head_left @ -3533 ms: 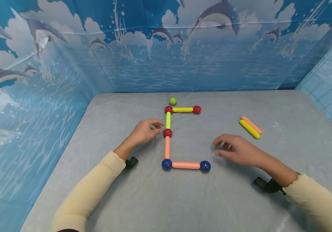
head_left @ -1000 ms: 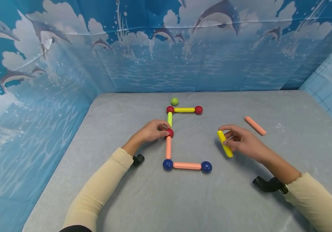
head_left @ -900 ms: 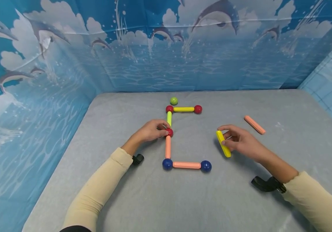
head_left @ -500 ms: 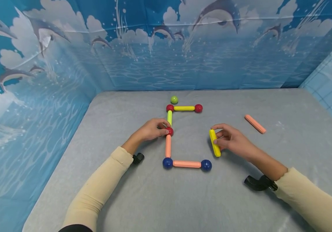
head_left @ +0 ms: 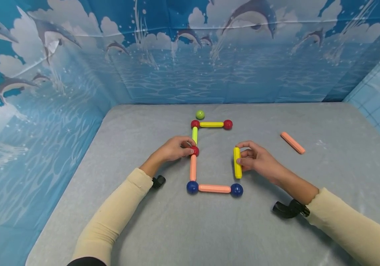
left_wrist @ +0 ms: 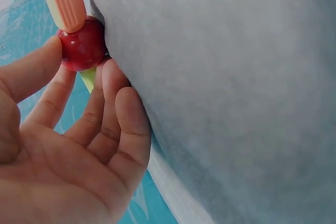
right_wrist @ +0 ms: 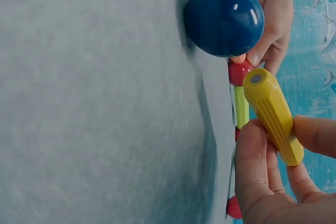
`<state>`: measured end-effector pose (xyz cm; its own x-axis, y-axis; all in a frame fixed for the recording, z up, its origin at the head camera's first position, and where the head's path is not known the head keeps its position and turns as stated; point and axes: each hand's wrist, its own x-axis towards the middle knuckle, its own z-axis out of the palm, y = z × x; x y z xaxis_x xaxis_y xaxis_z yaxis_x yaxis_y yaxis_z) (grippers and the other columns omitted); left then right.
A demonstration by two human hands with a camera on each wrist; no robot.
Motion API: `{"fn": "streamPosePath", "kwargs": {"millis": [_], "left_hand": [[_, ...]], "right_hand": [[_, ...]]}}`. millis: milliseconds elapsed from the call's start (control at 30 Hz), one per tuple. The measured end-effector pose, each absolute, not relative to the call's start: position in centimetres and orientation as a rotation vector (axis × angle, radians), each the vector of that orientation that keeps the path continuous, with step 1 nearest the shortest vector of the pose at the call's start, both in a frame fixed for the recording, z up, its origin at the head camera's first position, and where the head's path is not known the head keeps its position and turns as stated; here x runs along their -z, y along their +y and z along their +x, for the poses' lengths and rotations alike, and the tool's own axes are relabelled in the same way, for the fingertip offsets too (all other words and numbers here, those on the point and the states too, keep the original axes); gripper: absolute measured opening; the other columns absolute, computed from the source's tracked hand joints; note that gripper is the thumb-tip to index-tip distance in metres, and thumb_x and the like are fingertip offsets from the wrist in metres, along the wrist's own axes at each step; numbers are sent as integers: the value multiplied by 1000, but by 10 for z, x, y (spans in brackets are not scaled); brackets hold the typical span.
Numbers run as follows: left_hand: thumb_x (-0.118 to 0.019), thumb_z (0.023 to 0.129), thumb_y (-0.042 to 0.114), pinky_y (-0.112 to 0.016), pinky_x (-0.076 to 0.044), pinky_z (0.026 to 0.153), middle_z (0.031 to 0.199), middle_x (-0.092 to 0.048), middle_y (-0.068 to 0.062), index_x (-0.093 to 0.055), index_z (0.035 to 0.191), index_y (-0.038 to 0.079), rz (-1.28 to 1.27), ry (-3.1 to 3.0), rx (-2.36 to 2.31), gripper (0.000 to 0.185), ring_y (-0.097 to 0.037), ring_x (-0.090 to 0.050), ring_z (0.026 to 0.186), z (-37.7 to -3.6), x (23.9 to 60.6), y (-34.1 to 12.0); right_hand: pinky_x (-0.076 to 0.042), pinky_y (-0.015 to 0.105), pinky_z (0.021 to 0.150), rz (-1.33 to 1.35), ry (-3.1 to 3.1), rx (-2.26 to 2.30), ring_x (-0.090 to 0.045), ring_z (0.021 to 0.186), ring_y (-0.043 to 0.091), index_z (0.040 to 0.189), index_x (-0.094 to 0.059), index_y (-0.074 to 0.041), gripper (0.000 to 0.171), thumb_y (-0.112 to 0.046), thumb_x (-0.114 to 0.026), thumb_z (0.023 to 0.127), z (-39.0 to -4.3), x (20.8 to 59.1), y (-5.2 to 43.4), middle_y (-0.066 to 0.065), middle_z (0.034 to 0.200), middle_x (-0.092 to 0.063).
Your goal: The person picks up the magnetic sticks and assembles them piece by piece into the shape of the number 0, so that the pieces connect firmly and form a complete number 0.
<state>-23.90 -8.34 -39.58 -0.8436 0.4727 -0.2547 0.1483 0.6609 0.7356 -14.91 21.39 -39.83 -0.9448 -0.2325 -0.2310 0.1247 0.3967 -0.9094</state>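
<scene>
My left hand (head_left: 175, 148) pinches the middle red ball (left_wrist: 85, 45) between thumb and fingers. A yellow-green rod (head_left: 194, 136) runs from that ball to the upper red ball (head_left: 195, 124), and an orange rod (head_left: 193, 168) down to a blue ball (head_left: 192, 187). Another orange rod (head_left: 214, 188) joins this to the right blue ball (head_left: 236, 190). Above the table my right hand (head_left: 259, 160) pinches a yellow magnetic rod (head_left: 238, 163), roughly upright in the head view, just beyond the right blue ball. A metal disc shows in the rod's end in the right wrist view.
At the top, a yellow rod (head_left: 211, 124) links the upper red ball to another red ball (head_left: 228, 124). A green ball (head_left: 200, 114) lies behind them. One loose orange rod (head_left: 292, 143) lies at the right on the grey table (head_left: 143, 229). A blue dolphin-print curtain (head_left: 176, 74) stands behind.
My left hand has reached the middle red ball and pinches it. The right hand has picked up the yellow rod from beside the loose orange one, carried it left and turned it more upright.
</scene>
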Motion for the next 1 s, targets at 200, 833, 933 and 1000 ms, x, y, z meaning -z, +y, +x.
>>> {"fn": "streamPosePath", "kwargs": {"millis": [200,833,933,1000], "left_hand": [[-65,96,19,-26,-52,71,117,-67,-13,-65,121,16,489,2448,-1039,25,-20,-63,88,-238,396,-83],[-64,97,19,-26,-51,70,117,-67,-13,-65,121,15,470,2446,-1037,25,-20,-63,89,-240,396,-81],[-64,97,19,-26,-51,71,117,-67,-13,-65,121,16,470,2446,-1033,24,-20,-63,89,-241,396,-81],[-64,97,20,-26,-52,72,118,-67,-13,-65,121,16,476,2438,-1022,24,-20,-63,90,-242,395,-81]], "right_hand": [[-60,35,87,-76,2283,1572,-63,92,19,144,-36,-7,54,-15,-61,98,-147,400,213,13,112,-56],[-60,32,84,-84,2272,1539,-64,89,18,143,-38,-5,53,-18,-63,98,-146,401,212,13,109,-59],[-60,33,84,-102,2276,1538,-64,89,17,143,-39,-5,53,-18,-63,98,-147,402,212,14,110,-58],[-60,33,84,-107,2276,1536,-64,88,16,144,-39,-5,54,-18,-63,98,-147,402,211,14,110,-59]]}}
